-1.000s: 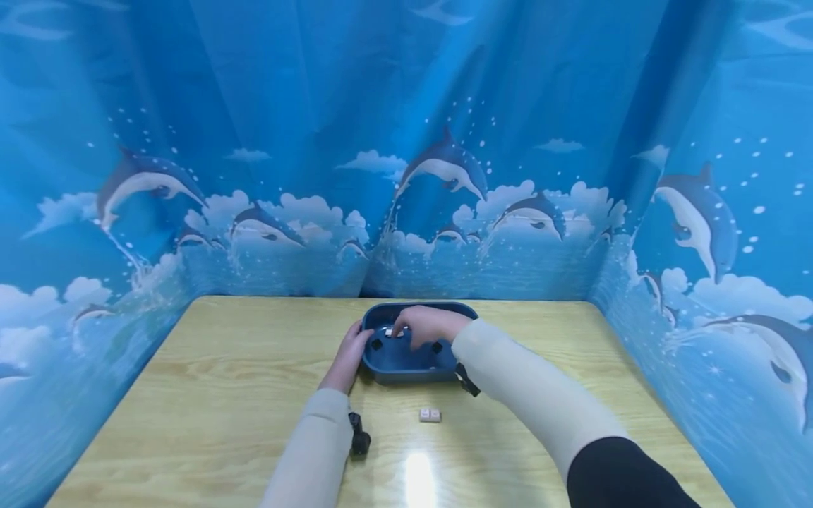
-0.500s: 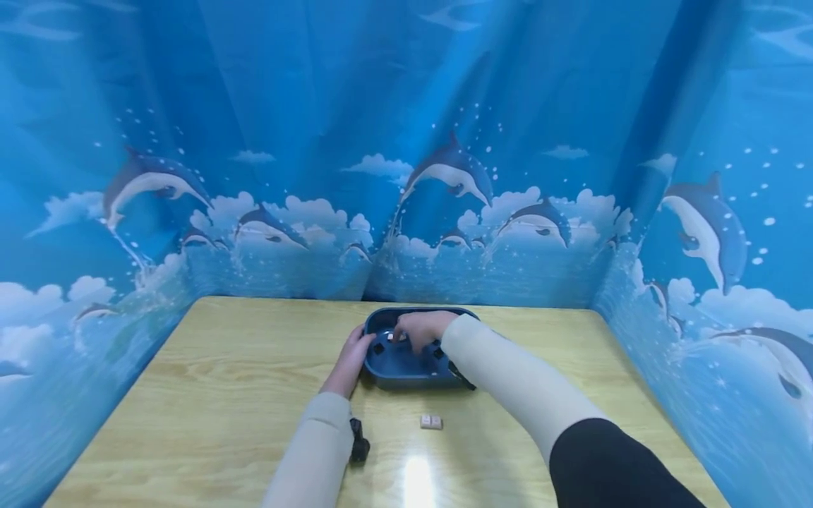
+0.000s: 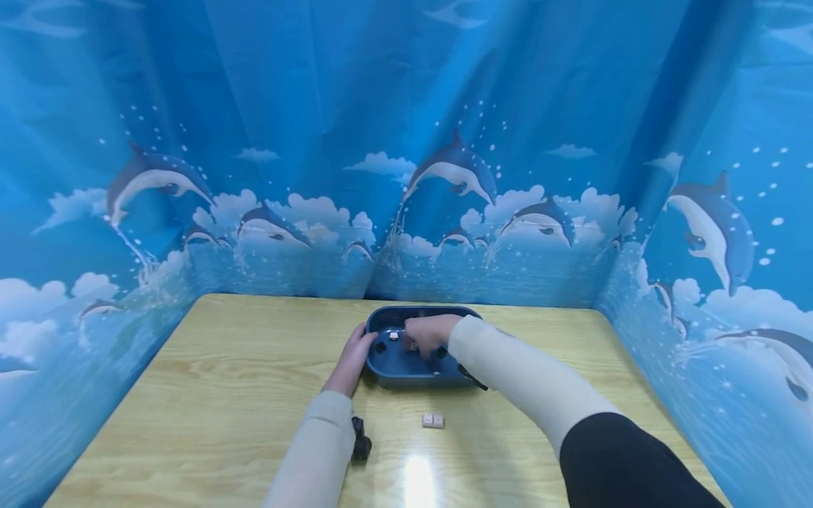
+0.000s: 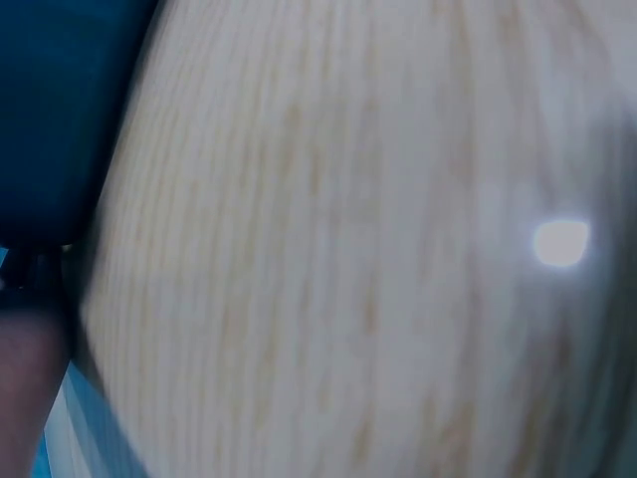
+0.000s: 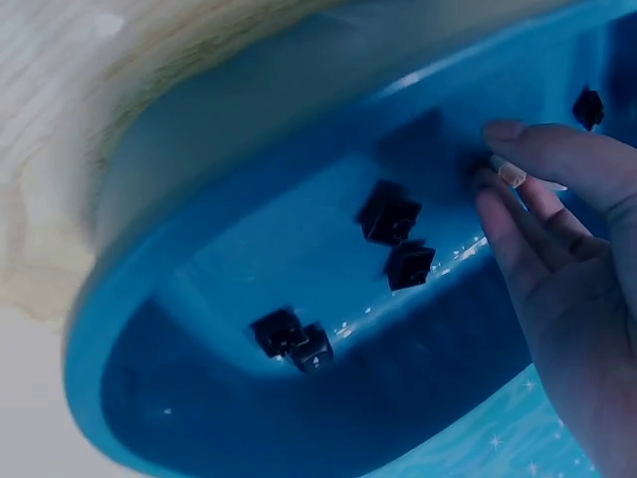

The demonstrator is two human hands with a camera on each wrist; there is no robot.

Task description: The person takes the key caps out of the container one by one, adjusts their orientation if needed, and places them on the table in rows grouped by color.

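A dark blue plastic basin [image 3: 419, 383] stands near the back of the table. My left hand [image 3: 351, 356] holds its left end, thumb over the rim and fingers along the outside. Inside the basin, my right hand [image 3: 432, 333] pinches a small white keycap [image 5: 510, 172] between thumb and fingers. Another white keycap [image 3: 394, 336] lies on the basin floor to the left of that hand. Several black keycaps [image 5: 391, 217] are scattered on the floor, some in the right wrist view lying close together in pairs. The left wrist view shows mostly tabletop.
Two white keycaps [image 3: 433, 421] sit side by side on the wooden table [image 3: 222, 409], in front of the basin. A blue dolphin-print curtain [image 3: 317, 141] encloses the back and sides. Each wrist carries a small black camera [image 3: 360, 441].
My right hand has shifted slightly right within the basin with a white keycap in its fingers, leaving the other white keycap in plain sight. My left hand stays on the rim.
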